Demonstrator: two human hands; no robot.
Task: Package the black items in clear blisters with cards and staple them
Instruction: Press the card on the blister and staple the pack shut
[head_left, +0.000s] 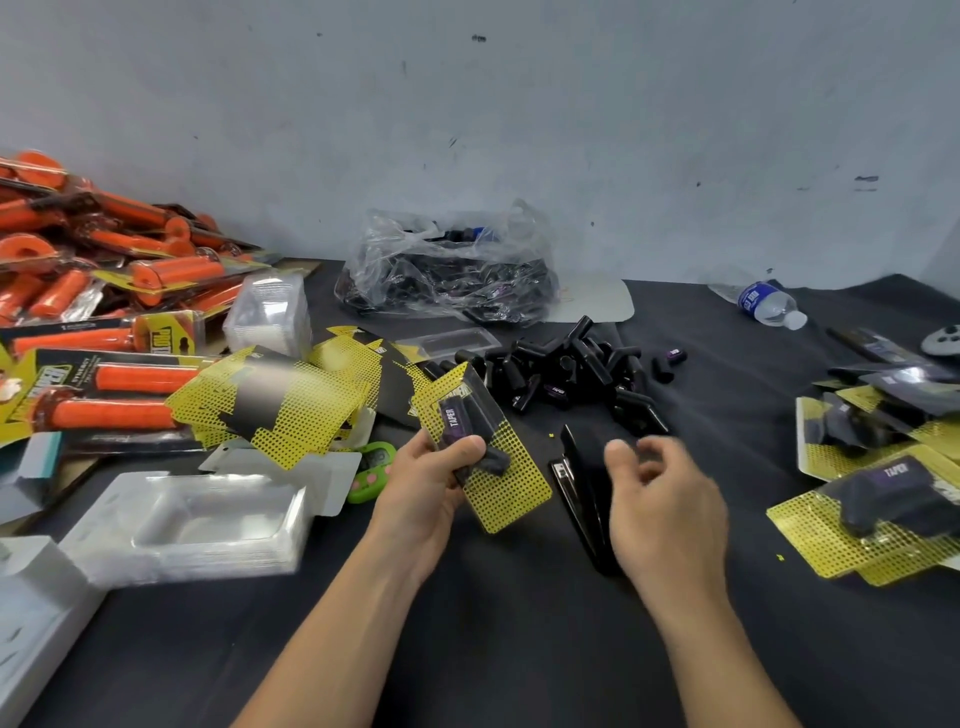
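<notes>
The dark cloth-covered table (519, 649) is bare across its near middle, between and below the two forearms, and this is the widest open room in view. To the left that room is hemmed in by a stack of clear moulded plastic blister trays (192, 525) and, farther left, a heap of orange grips in yellow-carded packs (104, 312). A loose spread of yellow-and-black dotted backing cards (275, 405) lies just beyond the trays. On the right edge sits a pile of finished yellow-carded packs holding black items (883, 499). At the far middle, a heap of loose black cylindrical grips (566, 374) lies in front of a crumpled clear plastic bag of more black parts (447, 270), which rests against the pale wall. A clear water bottle with a blue label (769, 304) lies on its side far right.

The left hand (431, 483) is closed around a yellow dotted card pack with a black grip under a clear blister (483, 447), thumb over the blister, holding it tilted above the table at centre. The right hand (660, 499) is loosely curled, fingers half bent and blurred, gripping nothing, and it hovers over a black stapler (582, 493) lying just right of the pack; whether it touches the stapler I cannot tell.
</notes>
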